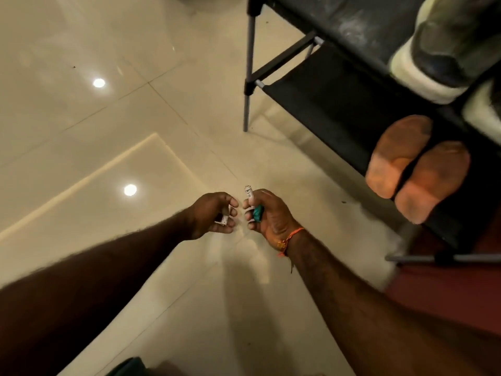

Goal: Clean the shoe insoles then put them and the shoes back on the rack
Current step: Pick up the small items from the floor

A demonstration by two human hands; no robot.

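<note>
Over the glossy cream tiled floor (81, 131), the right hand (267, 215) grips a small white tube with a teal part (250, 199), while the left hand (214, 215) pinches a small white piece (224, 219).

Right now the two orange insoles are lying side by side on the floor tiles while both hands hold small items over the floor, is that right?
Not quite. The head view shows the two orange insoles lying side by side on the black shelf of the rack, not on the floor tiles. The rest holds: the left hand and right hand each hold small items over the floor.
</note>
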